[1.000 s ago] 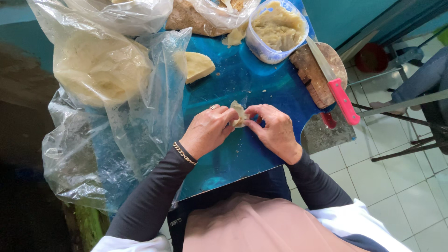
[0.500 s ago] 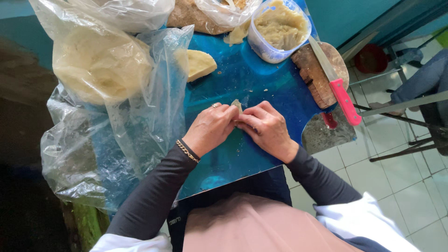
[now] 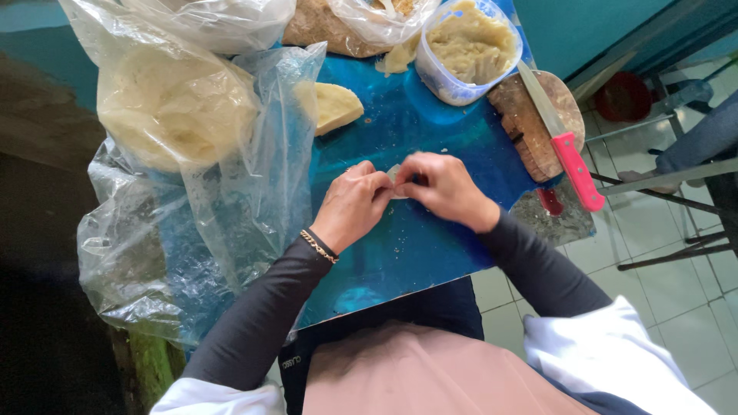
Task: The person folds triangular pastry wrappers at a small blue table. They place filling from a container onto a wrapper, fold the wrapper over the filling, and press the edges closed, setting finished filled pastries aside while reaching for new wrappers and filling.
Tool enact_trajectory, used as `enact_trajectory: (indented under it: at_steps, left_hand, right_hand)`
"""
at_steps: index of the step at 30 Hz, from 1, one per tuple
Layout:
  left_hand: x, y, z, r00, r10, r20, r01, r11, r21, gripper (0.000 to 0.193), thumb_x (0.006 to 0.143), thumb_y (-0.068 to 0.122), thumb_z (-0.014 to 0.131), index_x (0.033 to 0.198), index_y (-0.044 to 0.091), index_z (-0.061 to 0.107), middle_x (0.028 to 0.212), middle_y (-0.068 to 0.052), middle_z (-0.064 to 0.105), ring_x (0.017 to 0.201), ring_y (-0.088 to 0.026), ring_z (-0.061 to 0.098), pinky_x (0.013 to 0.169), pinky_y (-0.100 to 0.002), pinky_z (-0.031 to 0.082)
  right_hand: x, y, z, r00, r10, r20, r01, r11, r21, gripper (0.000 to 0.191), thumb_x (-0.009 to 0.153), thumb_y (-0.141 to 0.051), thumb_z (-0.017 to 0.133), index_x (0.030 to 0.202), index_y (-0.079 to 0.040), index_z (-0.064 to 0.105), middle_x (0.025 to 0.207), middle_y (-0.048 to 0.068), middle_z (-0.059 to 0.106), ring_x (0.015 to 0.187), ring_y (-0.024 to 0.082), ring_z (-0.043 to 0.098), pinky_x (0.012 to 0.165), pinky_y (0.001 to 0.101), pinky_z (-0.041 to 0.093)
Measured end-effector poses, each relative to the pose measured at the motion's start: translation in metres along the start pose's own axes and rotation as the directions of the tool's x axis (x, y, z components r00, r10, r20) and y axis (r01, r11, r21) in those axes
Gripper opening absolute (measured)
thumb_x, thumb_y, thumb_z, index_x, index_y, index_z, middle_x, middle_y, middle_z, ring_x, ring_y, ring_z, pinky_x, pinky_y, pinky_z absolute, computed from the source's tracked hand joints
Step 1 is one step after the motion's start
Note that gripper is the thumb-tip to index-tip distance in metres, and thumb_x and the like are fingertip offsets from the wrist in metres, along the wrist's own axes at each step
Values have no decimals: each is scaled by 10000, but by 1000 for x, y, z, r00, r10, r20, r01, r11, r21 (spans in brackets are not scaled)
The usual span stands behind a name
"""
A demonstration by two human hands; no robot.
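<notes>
Fingers of both hands pinch a small pale piece of dough [image 3: 394,174] from either side, the left hand [image 3: 355,204] and right hand [image 3: 440,188] meeting knuckle to knuckle just above the blue table cover [image 3: 430,253]. A second ago the piece stood taller and plainer between the thumbs; now it is nearly hidden, suggesting its edges are being pressed shut. Behind the hands lie a wedge of dough [image 3: 338,106] and a tub of pale filling [image 3: 469,46]; a pink-handled knife [image 3: 565,142] rests on a wooden board [image 3: 530,127] to the right, clear plastic bags [image 3: 184,131] to the left.
</notes>
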State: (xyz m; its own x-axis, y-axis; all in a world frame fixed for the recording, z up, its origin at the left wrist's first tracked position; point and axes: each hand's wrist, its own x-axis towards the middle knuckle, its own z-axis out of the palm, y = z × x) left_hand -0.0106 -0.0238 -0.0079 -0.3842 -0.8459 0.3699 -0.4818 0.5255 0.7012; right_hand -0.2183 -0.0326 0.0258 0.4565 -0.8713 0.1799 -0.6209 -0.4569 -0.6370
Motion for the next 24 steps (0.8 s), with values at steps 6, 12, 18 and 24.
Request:
enact_trajectory:
  at_steps: [6,12,18,24]
  left_hand:
    - [17,-3,3,966,-240,92,244,969,-38,96,803,158,730,803,64,713,807,-115,722,797,-314,714,704,-446,550]
    - [15,1,-6,994,-103,-34,96,981,-169,74,836,87,706,885,42,672,839,-113,721,794,-288,727,700,-407,566]
    - [2,0,-9,982,184,49,-188,979,84,58,884,70,704,880,46,651,863,-117,632,877,-341,648,763,-443,526]
    - [10,-10,-1,996,86,36,-87,996,20,33,870,90,722,899,75,719,840,-122,627,860,-336,650,751,-446,522]
  right_hand:
    - [-30,-25,11,936,-309,-167,223,889,-399,174,835,-128,775,994,-62,753,978,72,712,848,271,636,722,392,511]
    - [-15,-6,11,967,-193,-167,147,956,-253,89,864,-169,811,905,-115,752,912,37,692,833,256,625,738,372,502]
    - [6,9,1,977,208,48,-212,972,105,150,809,-194,812,879,-107,711,818,45,685,733,198,661,655,325,511]
    - [-17,-17,8,968,-105,-227,49,970,-238,118,895,-161,778,984,-106,724,874,24,698,772,218,647,687,358,483]
